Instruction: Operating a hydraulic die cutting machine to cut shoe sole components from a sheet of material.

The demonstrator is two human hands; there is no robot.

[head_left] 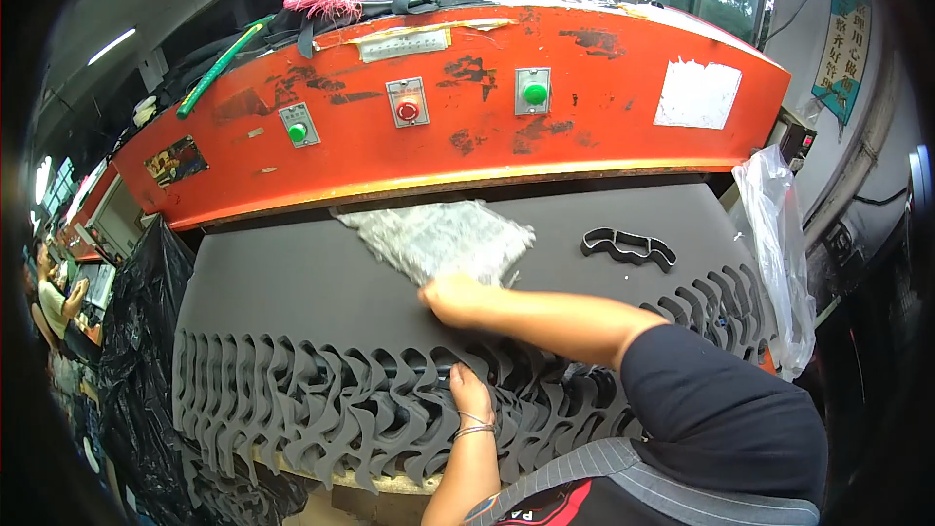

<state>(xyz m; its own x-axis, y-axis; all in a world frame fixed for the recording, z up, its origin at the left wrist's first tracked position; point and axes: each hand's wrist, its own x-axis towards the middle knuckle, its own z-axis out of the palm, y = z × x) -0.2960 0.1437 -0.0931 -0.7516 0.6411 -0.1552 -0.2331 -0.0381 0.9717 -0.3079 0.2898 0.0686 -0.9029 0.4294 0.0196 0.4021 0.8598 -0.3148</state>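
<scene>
A wide dark grey foam sheet (282,273) lies on the machine bed, its near part cut into rows of wavy openings and strips. My right hand (453,300) is closed on the near corner of a shaggy grey-white cloth (438,234), which spreads over the uncut part. Nearer to me, my left hand (470,394) is at the cut edge of the sheet. Its thumb points up against the foam and its fingers are mostly hidden among the strips. A black wavy cutting die (628,247) sits on the sheet to the right, apart from both hands.
Behind the sheet stands an orange press beam (467,141) with a red button (407,111) and two green ones. Clear plastic (779,253) hangs at the right. Black plastic (146,331) hangs at the left, with a person (60,297) seated beyond.
</scene>
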